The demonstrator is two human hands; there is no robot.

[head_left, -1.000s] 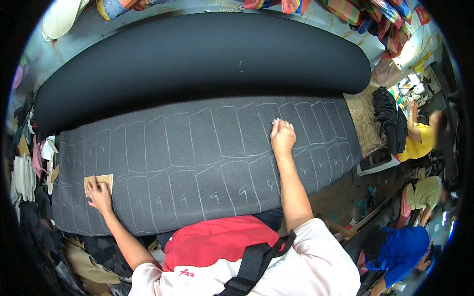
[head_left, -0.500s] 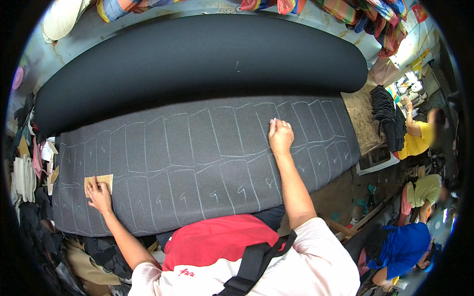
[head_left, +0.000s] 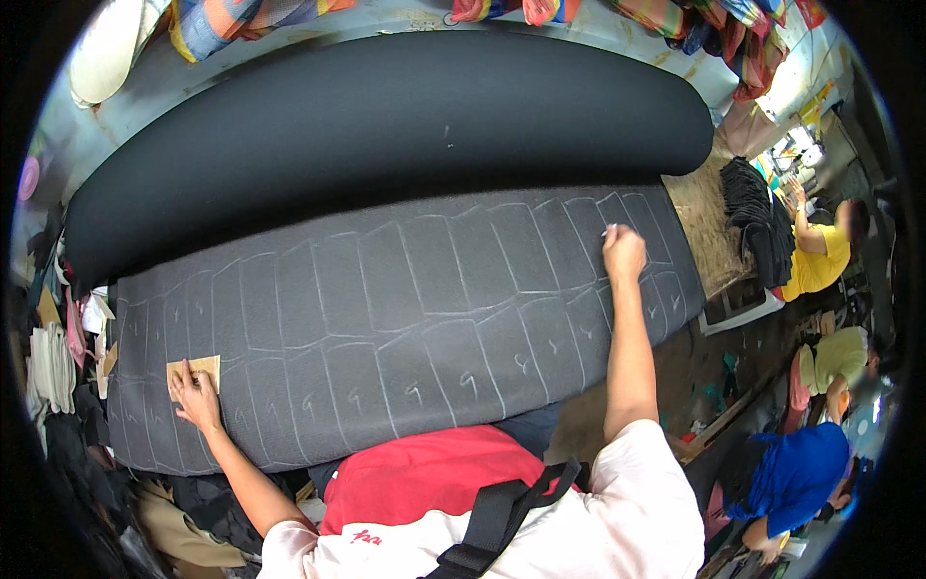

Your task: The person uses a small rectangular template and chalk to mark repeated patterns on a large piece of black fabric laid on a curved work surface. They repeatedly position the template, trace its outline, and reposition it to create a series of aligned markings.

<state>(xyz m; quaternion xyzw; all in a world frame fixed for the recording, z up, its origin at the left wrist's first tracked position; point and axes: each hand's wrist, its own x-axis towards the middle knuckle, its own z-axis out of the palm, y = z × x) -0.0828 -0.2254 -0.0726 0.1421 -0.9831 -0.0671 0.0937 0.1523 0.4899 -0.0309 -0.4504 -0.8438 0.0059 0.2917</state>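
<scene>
Handwritten chalk characters (head_left: 413,391) stand on the dark grey fabric (head_left: 434,270), spaced in a row along its near half, with fainter ones at its far left. Red script lettering (head_left: 367,537) sits on the red-and-white shirt (head_left: 598,540). Pale marks (head_left: 448,135) on the black fabric roll (head_left: 386,116) are too small to read.

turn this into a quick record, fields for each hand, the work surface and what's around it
left hand: on a tan rectangular card
right hand: pinching a small white stick, possibly chalk
work surface: dark grey fabric with pale drawn outlines
beyond it: thick black roll
far right: stacked black pieces
people nearby: three, in a yellow top, pale green top, blue top
</scene>
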